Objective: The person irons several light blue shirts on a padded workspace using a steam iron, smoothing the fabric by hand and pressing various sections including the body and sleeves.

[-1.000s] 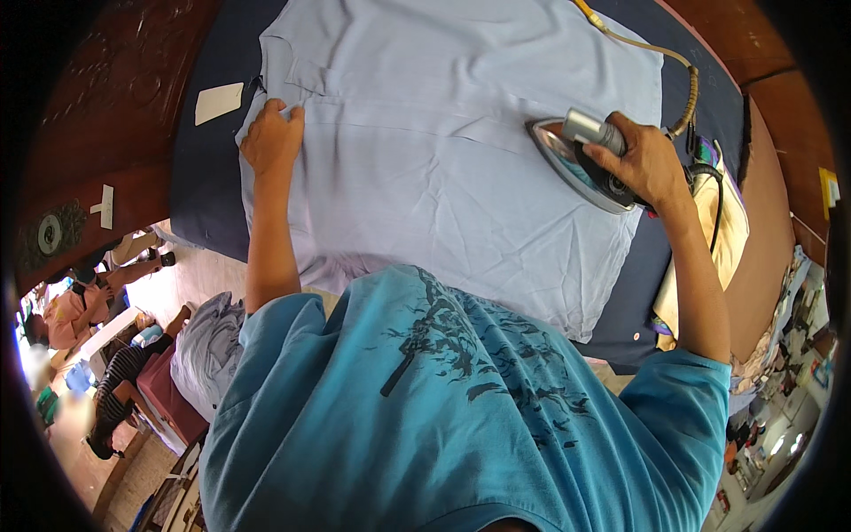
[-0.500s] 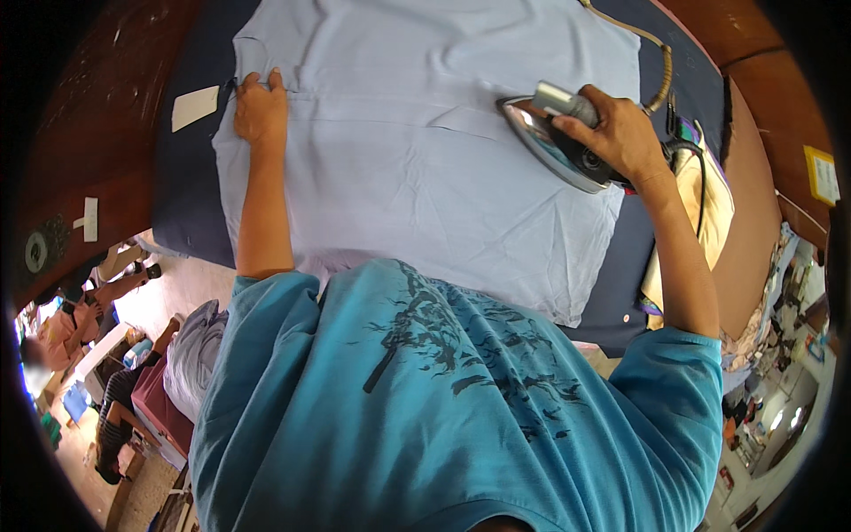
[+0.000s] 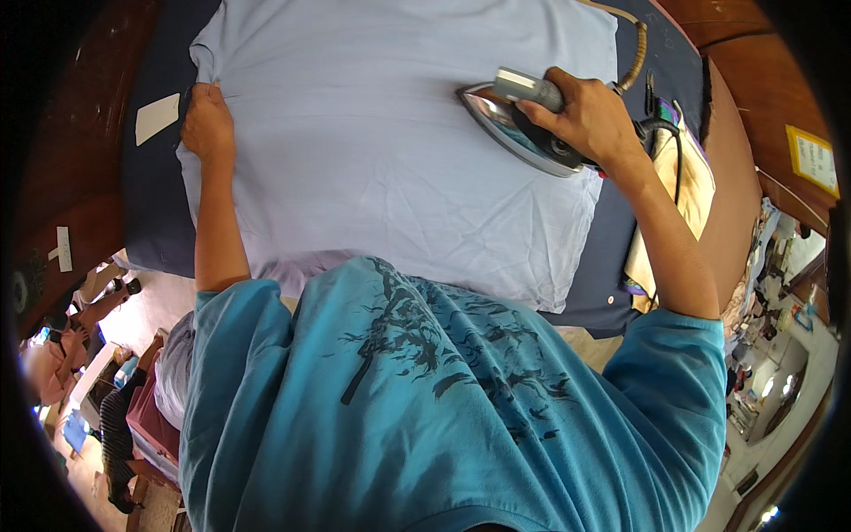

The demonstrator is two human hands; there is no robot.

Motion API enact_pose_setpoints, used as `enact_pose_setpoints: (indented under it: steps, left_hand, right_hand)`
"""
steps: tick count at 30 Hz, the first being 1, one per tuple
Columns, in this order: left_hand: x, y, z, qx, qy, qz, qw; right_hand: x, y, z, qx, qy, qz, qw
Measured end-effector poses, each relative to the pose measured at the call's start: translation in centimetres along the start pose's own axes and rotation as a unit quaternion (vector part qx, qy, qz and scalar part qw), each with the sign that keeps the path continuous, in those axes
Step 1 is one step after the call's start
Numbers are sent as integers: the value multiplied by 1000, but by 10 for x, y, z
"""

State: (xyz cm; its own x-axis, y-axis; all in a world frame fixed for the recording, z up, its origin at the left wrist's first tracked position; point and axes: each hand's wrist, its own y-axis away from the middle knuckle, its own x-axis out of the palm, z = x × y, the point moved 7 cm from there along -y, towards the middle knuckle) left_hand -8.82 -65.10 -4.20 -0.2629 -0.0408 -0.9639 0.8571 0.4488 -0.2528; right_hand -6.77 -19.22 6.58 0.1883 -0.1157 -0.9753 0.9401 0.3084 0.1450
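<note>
A light blue garment [image 3: 372, 186] lies spread out in front of me, with faint creases toward its lower right. At its left edge my left hand [image 3: 208, 124] is closed on the fabric, the fingers partly hidden by the hand itself. My right hand [image 3: 581, 115] wraps around the grey handle of an electric iron [image 3: 505, 129]. The iron sits on the right part of the garment, its tip pointing to the upper left. Around the middle the cloth looks fairly smooth.
Navy cloth [image 3: 155, 204] covers the ironing surface, with a white paper piece [image 3: 158, 118] at left. A cream cloth [image 3: 665, 208] and a black cable lie by my right forearm. A wrapped hose [image 3: 640, 58] curves at upper right. People sit at lower left.
The iron has slid slightly left and up across the garment in my right hand. My left hand's fingers have closed on the left edge, and the fabric there looks flatter.
</note>
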Motion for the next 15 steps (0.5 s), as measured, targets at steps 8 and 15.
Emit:
enact_pose_setpoints:
  steps: [8, 15]
  left_hand:
    - [3, 0, 2, -10, 84, 5, 996]
    - [7, -3, 19, -38, 149, 6, 988]
  right_hand:
    - [4, -33, 61, -46, -4, -6, 999]
    - [4, -51, 107, -90, 11, 6, 996]
